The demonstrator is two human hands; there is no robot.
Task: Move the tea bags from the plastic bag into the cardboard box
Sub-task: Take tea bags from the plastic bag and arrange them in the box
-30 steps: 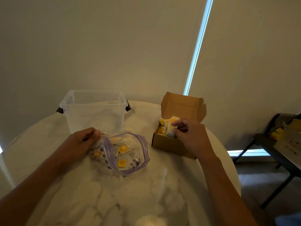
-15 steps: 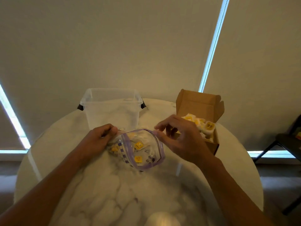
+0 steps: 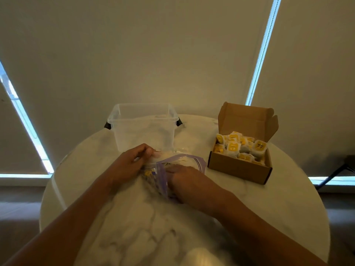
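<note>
Two hands are in view, the left hand (image 3: 132,162) and the right hand (image 3: 185,182), with one zip-top plastic bag (image 3: 161,176) between them; one yellow-labelled tea bag (image 3: 148,172) shows through it beside the left hand, the others too blurred to count. One cardboard box (image 3: 238,168) beyond the right hand holds roughly a dozen wrapped tea bags (image 3: 233,147), heaped past exact counting. One clear storage bin (image 3: 144,129) stands beyond the left hand, one marble table (image 3: 269,208) under both.
</note>
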